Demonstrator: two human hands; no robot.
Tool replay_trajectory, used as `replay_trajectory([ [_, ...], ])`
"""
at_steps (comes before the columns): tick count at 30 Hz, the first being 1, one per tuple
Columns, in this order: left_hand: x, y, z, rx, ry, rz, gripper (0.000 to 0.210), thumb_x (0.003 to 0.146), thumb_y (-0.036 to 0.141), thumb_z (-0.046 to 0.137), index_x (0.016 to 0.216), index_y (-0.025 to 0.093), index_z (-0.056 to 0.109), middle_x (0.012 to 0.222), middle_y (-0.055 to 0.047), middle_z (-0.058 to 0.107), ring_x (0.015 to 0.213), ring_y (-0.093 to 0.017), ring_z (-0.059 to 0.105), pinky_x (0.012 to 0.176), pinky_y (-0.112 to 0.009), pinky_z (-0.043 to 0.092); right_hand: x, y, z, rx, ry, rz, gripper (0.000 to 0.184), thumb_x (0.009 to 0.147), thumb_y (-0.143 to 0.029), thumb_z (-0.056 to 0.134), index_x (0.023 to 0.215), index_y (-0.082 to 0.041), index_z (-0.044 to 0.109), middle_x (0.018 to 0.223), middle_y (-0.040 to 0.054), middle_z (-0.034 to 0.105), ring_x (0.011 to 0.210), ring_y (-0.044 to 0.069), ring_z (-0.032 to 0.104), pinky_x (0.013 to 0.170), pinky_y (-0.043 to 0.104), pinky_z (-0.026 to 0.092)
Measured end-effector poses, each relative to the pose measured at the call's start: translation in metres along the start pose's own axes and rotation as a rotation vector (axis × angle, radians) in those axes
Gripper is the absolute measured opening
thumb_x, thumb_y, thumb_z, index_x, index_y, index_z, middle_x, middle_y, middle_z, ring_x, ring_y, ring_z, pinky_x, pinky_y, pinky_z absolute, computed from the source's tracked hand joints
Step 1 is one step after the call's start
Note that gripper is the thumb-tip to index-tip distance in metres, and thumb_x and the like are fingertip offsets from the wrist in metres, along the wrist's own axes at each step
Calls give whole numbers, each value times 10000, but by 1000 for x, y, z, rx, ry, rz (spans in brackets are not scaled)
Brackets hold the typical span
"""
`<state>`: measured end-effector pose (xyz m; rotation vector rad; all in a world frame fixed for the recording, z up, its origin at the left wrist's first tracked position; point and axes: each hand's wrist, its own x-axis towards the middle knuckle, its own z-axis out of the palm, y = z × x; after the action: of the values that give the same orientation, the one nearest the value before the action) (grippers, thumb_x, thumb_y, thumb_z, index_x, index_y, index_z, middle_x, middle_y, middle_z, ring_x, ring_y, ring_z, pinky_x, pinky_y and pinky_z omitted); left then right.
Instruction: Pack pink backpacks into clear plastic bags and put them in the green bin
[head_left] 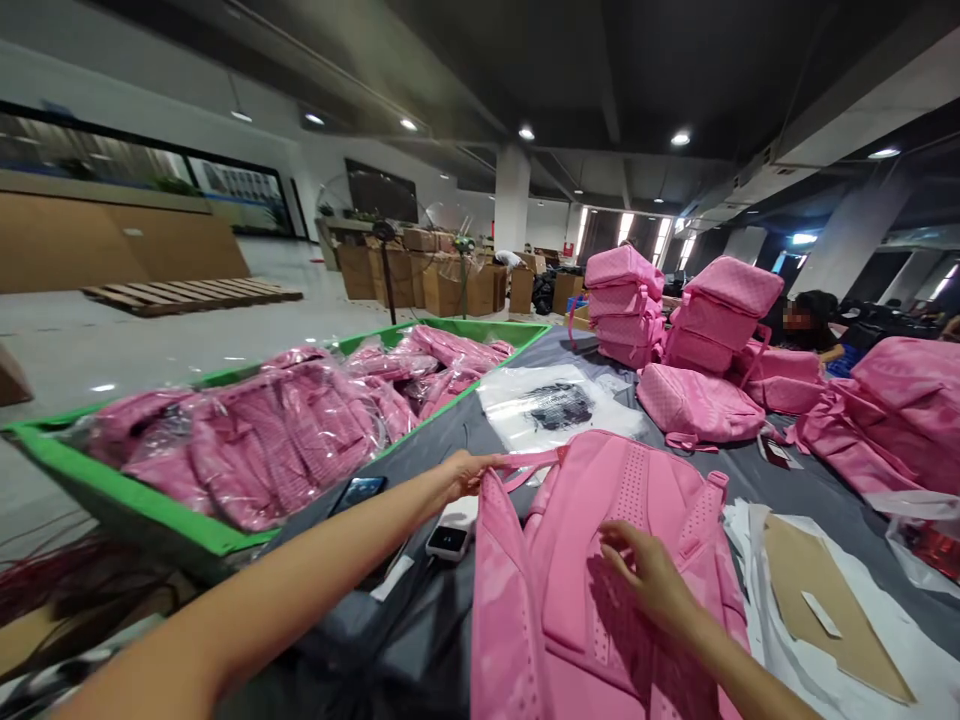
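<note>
A pink backpack (630, 500) lies in front of me on a dark grey table (420, 600), its padded, perforated back panel facing up. My left hand (463, 475) pinches a pink strap (529, 460) near the bag's top and holds it out to the left. Over the back panel is my right hand (645, 570), with fingers loosely bent and apart and nothing in them; whether it touches the fabric I cannot tell. Beyond the backpack lies a white plastic bag (517, 400) with black print.
A green-rimmed bin (210, 535) at left holds several bagged pink backpacks (285, 430). Pink bags (626, 300) stand stacked at back right. White sheets and brown cardboard (817, 600) lie at right. A small white device (448, 540) and a phone (360, 492) lie left. A person (814, 315) is behind the bags.
</note>
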<state>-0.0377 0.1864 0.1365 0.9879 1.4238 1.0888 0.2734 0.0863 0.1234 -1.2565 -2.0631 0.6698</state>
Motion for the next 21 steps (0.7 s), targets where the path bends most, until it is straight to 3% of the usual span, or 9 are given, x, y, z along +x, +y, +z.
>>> replay_trajectory([
  [2, 2, 2, -4, -58, 26, -49, 289, 870, 335, 770, 722, 147, 607, 517, 95, 490, 414, -70, 441, 460, -214, 402, 43, -8, 4, -184, 3, -121, 289, 946, -248, 499, 1170, -197, 673, 1124, 134, 739, 987, 256, 710, 855, 388, 569],
  [6, 16, 18, 16, -170, 66, 5, 314, 956, 358, 671, 732, 154, 586, 596, 71, 545, 494, -84, 520, 544, -238, 494, 130, -28, 27, -415, -41, -235, 419, 927, -80, 469, 1295, -192, 638, 1354, 179, 643, 1208, 275, 630, 1037, 440, 489],
  [9, 16, 33, 33, -212, 72, 169, 353, 848, 423, 744, 670, 168, 577, 555, 50, 541, 518, -120, 545, 594, -280, 509, 181, -38, 47, -404, -62, -267, 504, 889, -1, 444, 1337, -158, 612, 1382, 193, 620, 1243, 261, 610, 1043, 418, 487],
  [12, 4, 42, 42, -184, 53, 375, 338, 657, 429, 849, 749, 166, 658, 661, 16, 645, 659, -156, 599, 683, -279, 492, 217, -41, 50, -384, -133, -321, 433, 837, 2, 502, 1199, -141, 691, 1279, 136, 683, 1167, 239, 641, 984, 343, 510],
  [16, -7, 47, 43, -66, 21, 518, 400, 529, 453, 877, 768, 180, 707, 691, 22, 660, 690, -156, 551, 675, -265, 425, 236, -40, 19, -367, -270, -368, 239, 761, -19, 573, 868, -152, 740, 883, -14, 745, 852, 166, 682, 783, 225, 512],
  [19, -3, 51, 41, -18, 32, 505, 470, 524, 567, 858, 694, 181, 650, 604, 46, 566, 597, -128, 468, 587, -255, 363, 225, -37, -4, -404, -199, -332, 210, 776, -32, 576, 846, -165, 722, 879, 32, 750, 865, 186, 674, 824, 273, 487],
  [21, 4, 54, 43, -10, 35, 478, 530, 550, 649, 824, 612, 200, 550, 542, 72, 451, 538, -104, 386, 534, -248, 302, 204, -36, -7, -443, -109, -273, 250, 804, -31, 536, 901, -171, 719, 872, 74, 749, 885, 212, 672, 877, 325, 464],
])
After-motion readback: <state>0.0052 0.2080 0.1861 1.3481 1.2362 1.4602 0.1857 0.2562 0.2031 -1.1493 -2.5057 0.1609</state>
